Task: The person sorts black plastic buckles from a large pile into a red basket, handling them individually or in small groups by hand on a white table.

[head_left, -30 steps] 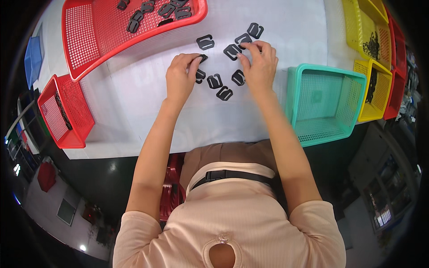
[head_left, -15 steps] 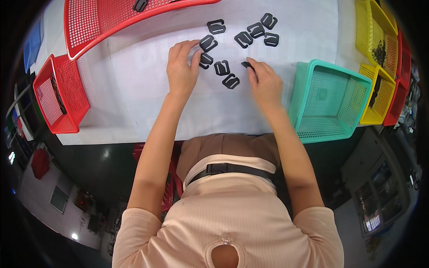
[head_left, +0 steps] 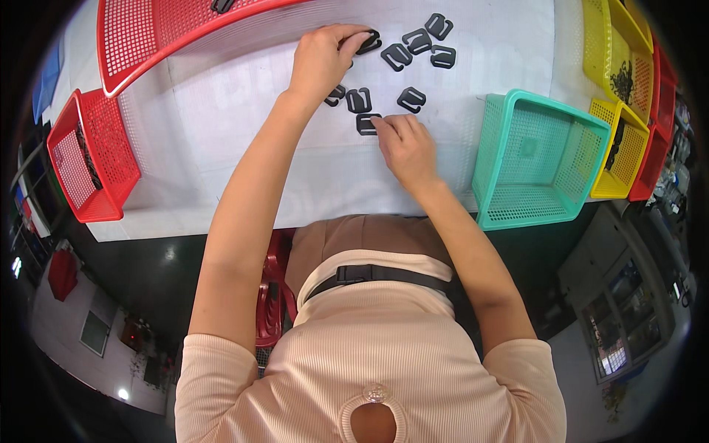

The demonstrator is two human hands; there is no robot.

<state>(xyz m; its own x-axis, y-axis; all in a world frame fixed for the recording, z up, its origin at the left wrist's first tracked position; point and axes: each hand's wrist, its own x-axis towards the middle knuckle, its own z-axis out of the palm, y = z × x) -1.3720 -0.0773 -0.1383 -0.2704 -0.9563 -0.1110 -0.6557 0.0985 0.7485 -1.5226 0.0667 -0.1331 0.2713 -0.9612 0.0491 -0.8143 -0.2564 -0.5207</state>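
Flat black plastic buckles with slots lie scattered on the white table [head_left: 244, 148]. My left hand [head_left: 323, 59] reaches to the far side, its thumb and fingertips pinched on a buckle [head_left: 371, 41] that they partly cover. Nearer to me, my right hand [head_left: 410, 151] has its fingertips closed on the right edge of another buckle [head_left: 365, 124], which lies flat. Just beyond that one sits a buckle [head_left: 358, 100], with a half-hidden buckle [head_left: 336, 94] beside my left wrist. A lone buckle [head_left: 411, 100] rests above my right hand. Several more, including one buckle [head_left: 443, 57], form a far-right cluster.
A large red basket [head_left: 148, 70] stands far left with a buckle inside. A smaller red basket [head_left: 118, 148] holds dark pieces at the left edge. On the right are a green basket [head_left: 491, 155], yellow baskets [head_left: 635, 151] with dark contents, and red baskets behind them.
My left hand has moved away from me and right, onto the far buckle. My right hand has set down its buckle and shifted left and nearer, onto another one.
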